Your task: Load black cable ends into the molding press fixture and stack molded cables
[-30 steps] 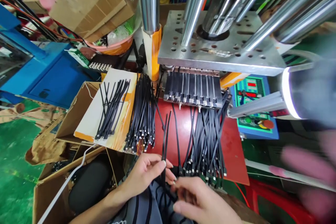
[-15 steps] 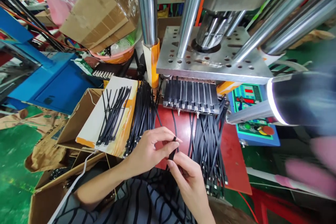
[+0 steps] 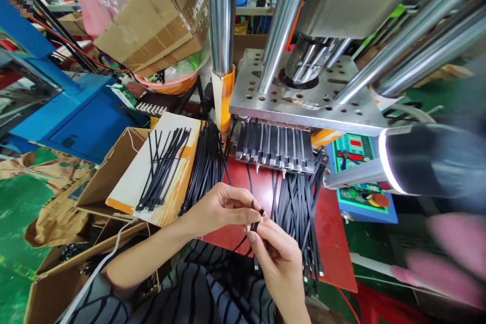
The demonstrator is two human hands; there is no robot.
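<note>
Over the front of the red table, my two hands meet at a thin black cable. My left hand pinches it between thumb and fingertips. Just right of it and lower, my right hand is also closed on the cable, which the fingers partly cover. A bundle of black flat cables with small metal ends lies to the right. Beyond my hands, several black cables sit side by side in a metal mould under a press plate.
On the left, a white board carries a tied cable bundle, with more loose cables beside it. Open cardboard boxes stand below. Steel columns and a dark cylinder with a metal rod flank the press. A control panel is at right.
My fingertips have shifted slightly right and drawn closer together around the cable, and the dark piece between them has turned. The camera view has tilted a little.
</note>
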